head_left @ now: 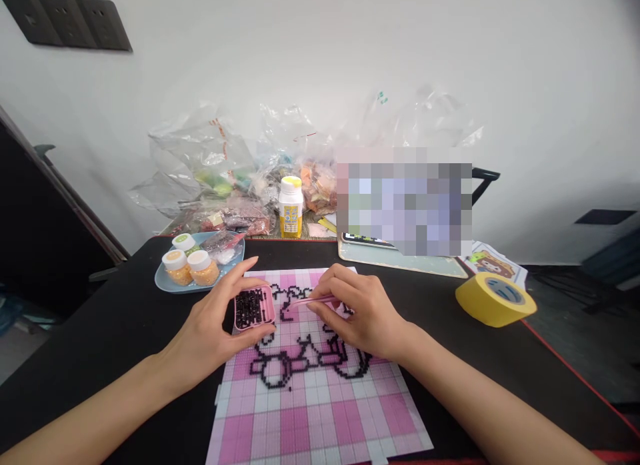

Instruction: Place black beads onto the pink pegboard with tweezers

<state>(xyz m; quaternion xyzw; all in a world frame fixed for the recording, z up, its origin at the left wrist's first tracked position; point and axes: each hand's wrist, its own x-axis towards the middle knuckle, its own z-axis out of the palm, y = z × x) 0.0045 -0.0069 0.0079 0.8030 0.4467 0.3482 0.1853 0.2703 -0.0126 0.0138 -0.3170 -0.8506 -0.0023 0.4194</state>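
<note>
My left hand (213, 322) holds a small pink tray (273, 305) of black beads between thumb and fingers, tilted over the left edge of a pink and white checked board (320, 412). Pinched in my right hand (357, 308) is a thin pink tool (320, 299), apparently tweezers, its tip pointing left over the board's upper part. Black beads form curved outlines (275, 372) across the board. Part of this pattern is hidden under my right hand.
A blue plate (165, 280) with three small jars stands at the left. Behind are a white and yellow bottle (291, 208), plastic bags (200, 152) and a blurred screen (405, 205). Yellow tape (495, 298) lies at the right, near a cartoon picture (493, 265).
</note>
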